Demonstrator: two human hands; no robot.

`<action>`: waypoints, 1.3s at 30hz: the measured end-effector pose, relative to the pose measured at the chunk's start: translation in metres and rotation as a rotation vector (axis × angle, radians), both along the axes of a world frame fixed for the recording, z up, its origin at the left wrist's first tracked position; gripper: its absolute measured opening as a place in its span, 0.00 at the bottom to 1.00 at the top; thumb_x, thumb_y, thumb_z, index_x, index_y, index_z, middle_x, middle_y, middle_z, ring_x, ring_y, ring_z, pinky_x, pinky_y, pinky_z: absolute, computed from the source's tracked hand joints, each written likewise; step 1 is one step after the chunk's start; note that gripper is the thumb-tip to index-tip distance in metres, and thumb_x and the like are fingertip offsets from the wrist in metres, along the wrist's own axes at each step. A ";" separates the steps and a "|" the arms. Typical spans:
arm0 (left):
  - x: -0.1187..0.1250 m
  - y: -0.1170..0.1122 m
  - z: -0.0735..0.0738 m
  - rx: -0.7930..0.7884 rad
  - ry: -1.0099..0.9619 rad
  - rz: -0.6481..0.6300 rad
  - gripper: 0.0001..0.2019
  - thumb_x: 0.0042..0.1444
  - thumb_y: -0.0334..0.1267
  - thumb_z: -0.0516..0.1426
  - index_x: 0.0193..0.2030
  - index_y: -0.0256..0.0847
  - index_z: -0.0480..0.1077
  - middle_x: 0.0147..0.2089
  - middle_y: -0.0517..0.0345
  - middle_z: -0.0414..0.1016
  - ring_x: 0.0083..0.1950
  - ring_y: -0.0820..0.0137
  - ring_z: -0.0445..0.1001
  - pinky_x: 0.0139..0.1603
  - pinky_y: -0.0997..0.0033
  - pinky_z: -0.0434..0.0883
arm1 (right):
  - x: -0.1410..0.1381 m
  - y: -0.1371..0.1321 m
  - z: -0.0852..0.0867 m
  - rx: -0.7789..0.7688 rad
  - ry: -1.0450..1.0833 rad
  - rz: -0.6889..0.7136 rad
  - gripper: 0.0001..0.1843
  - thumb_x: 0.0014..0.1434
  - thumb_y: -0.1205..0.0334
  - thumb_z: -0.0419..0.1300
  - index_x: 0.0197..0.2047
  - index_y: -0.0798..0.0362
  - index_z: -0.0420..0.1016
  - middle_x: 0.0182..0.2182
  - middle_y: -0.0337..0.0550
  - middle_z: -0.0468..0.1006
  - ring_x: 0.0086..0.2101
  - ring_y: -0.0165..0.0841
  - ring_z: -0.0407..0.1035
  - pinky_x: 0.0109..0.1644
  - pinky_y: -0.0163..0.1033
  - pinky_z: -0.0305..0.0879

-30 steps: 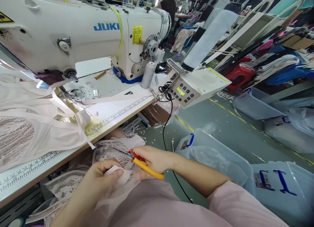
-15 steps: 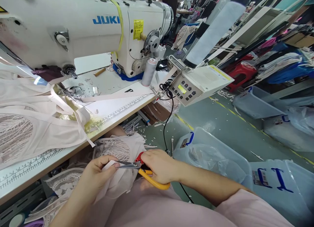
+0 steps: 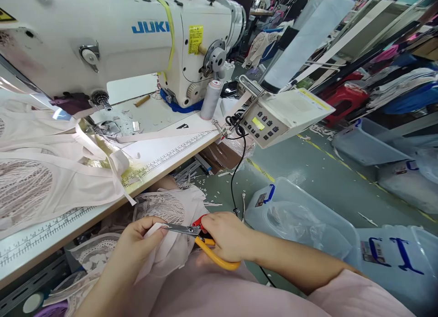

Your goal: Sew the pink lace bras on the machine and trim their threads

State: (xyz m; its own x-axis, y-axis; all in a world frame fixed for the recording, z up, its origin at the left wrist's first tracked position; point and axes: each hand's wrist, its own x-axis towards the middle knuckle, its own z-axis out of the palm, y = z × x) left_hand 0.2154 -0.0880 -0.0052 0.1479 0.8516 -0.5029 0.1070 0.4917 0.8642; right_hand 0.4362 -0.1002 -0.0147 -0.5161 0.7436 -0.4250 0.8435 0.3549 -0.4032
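My right hand [image 3: 226, 237] is wrapped round the handles of a pair of scissors [image 3: 219, 257], one handle orange-yellow and one red. The blades point left, and their tips reach the edge of a pale pink lace garment [image 3: 178, 244] over my lap. Between thumb and fingers, my left hand [image 3: 142, 244] pinches that garment's edge right at the blade tips. The blades lie nearly together. More pale pink lace pieces [image 3: 97, 253] hang below the table edge, beside my left forearm.
A white JUKI sewing machine [image 3: 137, 38] stands on the table [image 3: 164, 150], with pale garments [image 3: 82, 184] spread at its left. A control box [image 3: 273, 121] juts from the table's right end, its cable hanging down. Clear plastic bins [image 3: 308, 189] stand on the floor at right.
The scissor blades have closed together at the garment's edge. Both hands stay close to where they were; the whole view has shifted slightly.
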 end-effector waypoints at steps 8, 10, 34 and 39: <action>0.002 0.000 0.001 0.002 0.018 0.023 0.11 0.39 0.45 0.64 0.25 0.39 0.76 0.25 0.59 0.72 0.28 0.70 0.67 0.29 0.73 0.64 | -0.003 -0.001 0.005 -0.038 -0.018 -0.023 0.38 0.47 0.26 0.54 0.35 0.57 0.71 0.33 0.52 0.78 0.33 0.43 0.72 0.35 0.40 0.62; 0.002 0.000 0.001 -0.009 0.021 0.023 0.12 0.39 0.46 0.64 0.25 0.39 0.75 0.25 0.59 0.72 0.28 0.70 0.67 0.29 0.73 0.64 | -0.003 -0.002 0.004 -0.042 -0.025 -0.021 0.37 0.48 0.26 0.54 0.35 0.57 0.71 0.33 0.52 0.78 0.32 0.43 0.72 0.35 0.40 0.61; -0.007 0.010 -0.010 0.004 0.052 -0.063 0.15 0.44 0.50 0.63 0.27 0.38 0.73 0.26 0.59 0.73 0.27 0.70 0.69 0.30 0.72 0.67 | -0.033 -0.007 -0.021 0.049 0.624 0.052 0.19 0.45 0.54 0.69 0.33 0.52 0.64 0.32 0.42 0.74 0.34 0.34 0.67 0.40 0.37 0.64; -0.026 0.004 -0.015 0.406 0.389 -0.061 0.22 0.50 0.51 0.58 0.48 0.38 0.70 0.47 0.47 0.74 0.45 0.59 0.74 0.48 0.60 0.70 | -0.043 -0.008 -0.021 -0.039 0.516 0.019 0.13 0.45 0.69 0.61 0.30 0.52 0.59 0.29 0.39 0.70 0.30 0.32 0.65 0.34 0.35 0.62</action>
State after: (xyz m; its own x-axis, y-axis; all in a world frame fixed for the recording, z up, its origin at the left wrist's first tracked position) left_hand 0.1895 -0.0835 -0.0202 0.0721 0.9838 -0.1639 0.4730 0.1109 0.8741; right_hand 0.3936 -0.1078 -0.0360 -0.6790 0.7209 -0.1389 0.5247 0.3442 -0.7786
